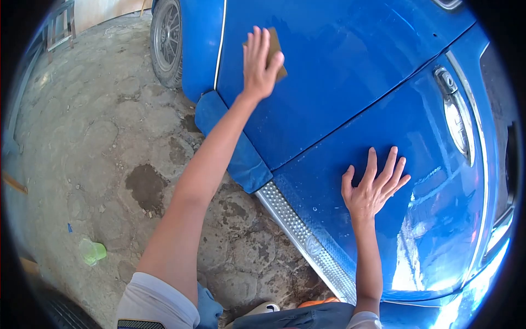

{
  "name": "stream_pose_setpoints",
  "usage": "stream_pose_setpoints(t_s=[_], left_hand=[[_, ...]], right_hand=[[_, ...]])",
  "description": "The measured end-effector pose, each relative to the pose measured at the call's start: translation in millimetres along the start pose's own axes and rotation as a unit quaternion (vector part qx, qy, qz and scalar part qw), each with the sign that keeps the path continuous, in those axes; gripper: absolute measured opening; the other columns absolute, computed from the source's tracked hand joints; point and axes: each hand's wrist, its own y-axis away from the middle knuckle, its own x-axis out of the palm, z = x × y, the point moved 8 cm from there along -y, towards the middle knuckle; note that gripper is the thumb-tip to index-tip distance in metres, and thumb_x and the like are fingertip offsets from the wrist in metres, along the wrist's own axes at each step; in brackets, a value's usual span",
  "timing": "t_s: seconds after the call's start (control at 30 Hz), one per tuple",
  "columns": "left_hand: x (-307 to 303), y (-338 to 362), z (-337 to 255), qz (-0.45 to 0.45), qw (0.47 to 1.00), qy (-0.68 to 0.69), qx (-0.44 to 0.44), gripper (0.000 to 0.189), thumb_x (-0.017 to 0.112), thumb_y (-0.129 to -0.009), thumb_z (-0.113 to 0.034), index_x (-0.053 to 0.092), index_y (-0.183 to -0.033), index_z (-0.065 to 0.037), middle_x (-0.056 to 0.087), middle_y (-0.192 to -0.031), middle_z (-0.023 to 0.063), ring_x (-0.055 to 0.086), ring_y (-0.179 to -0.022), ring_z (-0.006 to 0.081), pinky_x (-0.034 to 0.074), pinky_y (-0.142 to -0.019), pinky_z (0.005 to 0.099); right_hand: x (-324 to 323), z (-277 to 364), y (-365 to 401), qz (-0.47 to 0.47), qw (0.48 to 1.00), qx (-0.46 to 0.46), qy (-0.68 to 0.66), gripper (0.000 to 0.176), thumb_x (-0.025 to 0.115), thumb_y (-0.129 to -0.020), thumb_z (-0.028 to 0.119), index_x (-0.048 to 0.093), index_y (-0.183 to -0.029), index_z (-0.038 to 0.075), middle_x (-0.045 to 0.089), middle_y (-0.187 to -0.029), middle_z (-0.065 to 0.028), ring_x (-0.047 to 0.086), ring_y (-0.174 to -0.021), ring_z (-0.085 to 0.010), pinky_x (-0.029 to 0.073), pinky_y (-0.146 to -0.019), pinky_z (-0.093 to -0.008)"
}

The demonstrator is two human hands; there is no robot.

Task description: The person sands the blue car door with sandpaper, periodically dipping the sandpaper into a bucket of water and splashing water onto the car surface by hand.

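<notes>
On the blue car panel, my left hand presses a brown sanding pad flat, fingers straight and close together on top, not curled round it. Right hand lies flat on the door, fingers splayed, near the chrome handle. Green cup sits on the stone floor, well apart.

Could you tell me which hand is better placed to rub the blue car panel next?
Likely the left: the left hand presses the brown rectangular pad against the blue metal car panel, while the right hand lies spread and empty.
</notes>
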Motion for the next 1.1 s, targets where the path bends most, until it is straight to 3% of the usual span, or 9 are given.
stream_pose_setpoints(t_s=[0.13,0.27,0.43,0.57,0.7,0.8,0.93,1.0,1.1], left_hand=[[3.0,-0.1,15.5,-0.019,0.999,0.017,-0.037,0.080,0.031,-0.109,-0.058,0.016,-0.166,-0.004,0.008,-0.172,0.0233,0.003,-0.159,0.0417,0.003,-0.127,0.0577],[9.5,31.1,-4.8,0.026,0.998,-0.026,-0.057,0.075,0.010,-0.111,-0.053,0.008,-0.166,-0.002,0.001,-0.172,0.0242,-0.003,-0.159,0.0432,-0.001,-0.126,0.0572],[17.3,109.4,-42.1,0.099,0.995,-0.012,-0.013,0.072,0.013,-0.112,-0.048,0.009,-0.165,0.000,0.001,-0.171,0.0271,-0.002,-0.158,0.0480,0.002,-0.125,0.0616],[7.4,61.9,10.0,0.007,0.998,-0.025,-0.049,0.074,0.012,-0.111,-0.053,0.010,-0.166,-0.003,0.008,-0.171,0.0267,0.006,-0.158,0.0459,0.004,-0.126,0.0589],[-2.6,26.7,80.7,-0.025,0.982,0.019,-0.188,0.078,0.009,-0.109,-0.060,0.011,-0.167,-0.008,0.002,-0.173,0.0206,-0.001,-0.160,0.0390,-0.001,-0.128,0.0529],[-0.8,46.9,61.5,-0.015,0.982,0.024,-0.188,0.078,0.009,-0.109,-0.060,0.010,-0.167,-0.008,0.001,-0.173,0.0218,-0.002,-0.160,0.0409,-0.001,-0.127,0.0531],[16.1,132.5,4.9,0.046,0.993,-0.017,-0.105,0.076,0.011,-0.111,-0.055,0.006,-0.166,-0.004,-0.005,-0.171,0.0265,-0.007,-0.158,0.0472,-0.003,-0.126,0.0587],[23.1,176.6,-31.4,0.107,0.988,-0.023,-0.112,0.081,0.008,-0.108,-0.062,-0.003,-0.166,-0.006,-0.016,-0.172,0.0202,-0.015,-0.158,0.0411,-0.004,-0.126,0.0594],[26.1,168.1,-20.2,0.070,0.989,-0.006,-0.131,0.081,0.011,-0.109,-0.062,0.001,-0.167,-0.007,-0.011,-0.173,0.0210,-0.012,-0.159,0.0412,-0.004,-0.126,0.0565]], right_hand=[[-0.6,-1.3,2.5,0.000,1.000,-0.002,-0.003,0.056,0.067,-0.085,0.033,0.062,-0.137,0.014,0.035,-0.162,-0.0234,0.025,-0.152,-0.0476,0.010,-0.122,-0.0690],[-3.5,0.1,-1.3,0.002,1.000,0.005,-0.012,0.057,0.068,-0.085,0.034,0.061,-0.138,0.015,0.034,-0.163,-0.0231,0.026,-0.152,-0.0475,0.012,-0.121,-0.0697],[-4.0,0.7,-2.1,0.002,1.000,-0.001,-0.005,0.056,0.068,-0.085,0.033,0.061,-0.137,0.014,0.034,-0.162,-0.0237,0.026,-0.152,-0.0478,0.014,-0.121,-0.0707],[-0.2,1.1,-2.1,0.005,1.000,0.002,0.005,0.057,0.067,-0.084,0.033,0.061,-0.137,0.014,0.036,-0.161,-0.0246,0.027,-0.151,-0.0480,0.014,-0.122,-0.0690],[2.7,3.1,-0.3,0.000,1.000,-0.008,0.019,0.057,0.067,-0.084,0.034,0.061,-0.137,0.013,0.037,-0.159,-0.0259,0.028,-0.150,-0.0488,0.014,-0.122,-0.0685],[-0.6,1.7,-1.4,-0.009,1.000,-0.013,0.019,0.057,0.067,-0.084,0.034,0.061,-0.137,0.013,0.037,-0.160,-0.0261,0.028,-0.150,-0.0491,0.014,-0.121,-0.0690],[-1.5,2.8,-1.3,-0.005,1.000,-0.006,0.013,0.059,0.067,-0.084,0.035,0.061,-0.138,0.013,0.037,-0.160,-0.0262,0.028,-0.150,-0.0490,0.014,-0.121,-0.0693],[-0.6,2.4,-2.3,-0.002,1.000,-0.004,0.012,0.059,0.067,-0.084,0.035,0.060,-0.138,0.013,0.037,-0.160,-0.0262,0.028,-0.150,-0.0489,0.014,-0.121,-0.0693],[0.8,3.0,-1.2,-0.003,1.000,-0.003,0.022,0.058,0.066,-0.084,0.034,0.062,-0.137,0.013,0.037,-0.160,-0.0262,0.028,-0.150,-0.0488,0.016,-0.121,-0.0701]])
